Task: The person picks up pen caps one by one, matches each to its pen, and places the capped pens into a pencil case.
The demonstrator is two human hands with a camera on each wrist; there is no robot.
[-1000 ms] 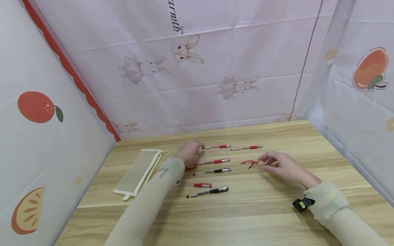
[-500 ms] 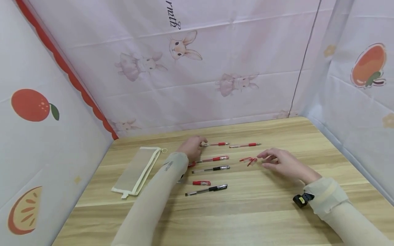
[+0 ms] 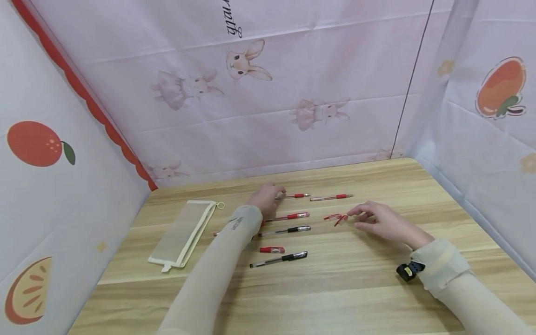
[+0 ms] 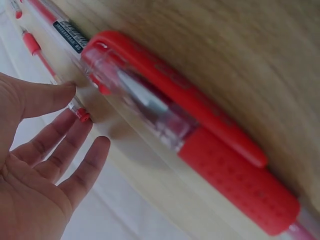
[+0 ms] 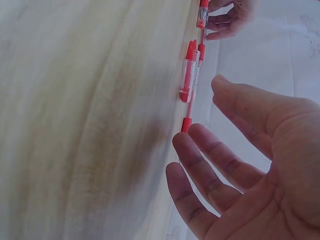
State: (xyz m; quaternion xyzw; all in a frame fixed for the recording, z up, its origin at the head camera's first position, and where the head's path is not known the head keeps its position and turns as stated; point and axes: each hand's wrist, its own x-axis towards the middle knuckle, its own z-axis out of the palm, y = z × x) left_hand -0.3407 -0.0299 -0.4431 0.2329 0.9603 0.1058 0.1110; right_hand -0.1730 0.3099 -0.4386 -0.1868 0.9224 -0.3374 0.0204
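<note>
In the head view my left hand (image 3: 264,199) is at the left end of a red gel pen (image 3: 299,196) near the table's back edge. The left wrist view has its thumb and fingertips on either side of the pen's red end plug (image 4: 83,115); firm contact is hard to tell. A capped red gel pen (image 4: 220,175) looms large there. My right hand (image 3: 383,223), fingers relaxed and holding nothing, hovers beside a few loose red pen caps (image 3: 336,217). Another uncapped red pen (image 3: 331,197) lies behind them.
A beige-edged zip pouch (image 3: 182,232) lies at the left. Two black gel pens (image 3: 285,231) (image 3: 279,259), a red pen (image 3: 297,216) and a red cap (image 3: 272,250) lie mid-table. My left forearm covers parts of some pens. Printed cloth walls (image 3: 268,116) enclose the table.
My left hand has slid a little to the right along the back-left red pen, which has not visibly moved. The right hand stays by the caps. The head view has shifted slightly.
</note>
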